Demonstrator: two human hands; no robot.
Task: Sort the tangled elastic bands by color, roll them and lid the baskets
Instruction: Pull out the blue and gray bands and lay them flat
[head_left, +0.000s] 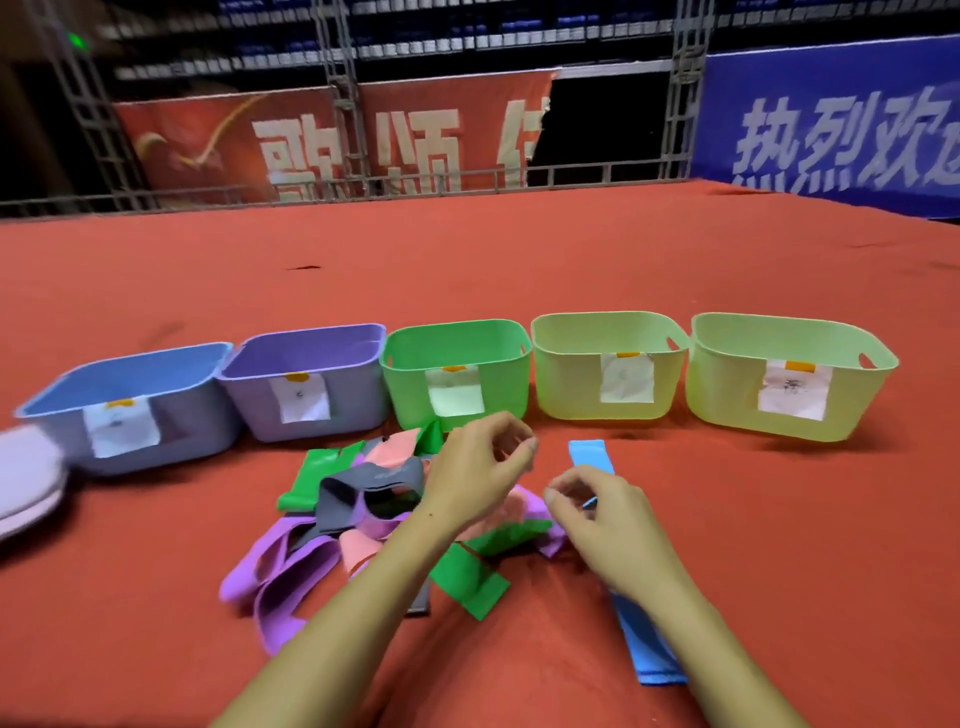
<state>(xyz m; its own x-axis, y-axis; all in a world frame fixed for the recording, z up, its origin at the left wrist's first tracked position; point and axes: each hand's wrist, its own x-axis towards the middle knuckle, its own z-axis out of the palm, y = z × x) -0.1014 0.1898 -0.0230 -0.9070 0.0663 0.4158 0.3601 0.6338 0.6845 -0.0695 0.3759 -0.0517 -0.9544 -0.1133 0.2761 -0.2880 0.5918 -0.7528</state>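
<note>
A tangled heap of elastic bands lies on the red cloth: purple bands (280, 571), a grey band (363, 488), pink bands (392, 451) and green bands (467, 577). A single blue band (591, 456) lies flat and apart to the right of the heap, passing under my right hand (605, 519). That hand hovers over its middle with loosely curled fingers. My left hand (480, 467) hangs above the heap's right side, fingers loosely curled with nothing visible in them. Behind stand a blue basket (52, 402), a purple basket (249, 400), a green basket (410, 395) and two pale yellow-green baskets (566, 389) (727, 400), all without lids.
Each basket carries a white paper label on its front. Pale lilac lids (26, 483) are stacked at the left edge beside the blue basket. Red cloth stretches far behind the baskets to a metal rail and banners.
</note>
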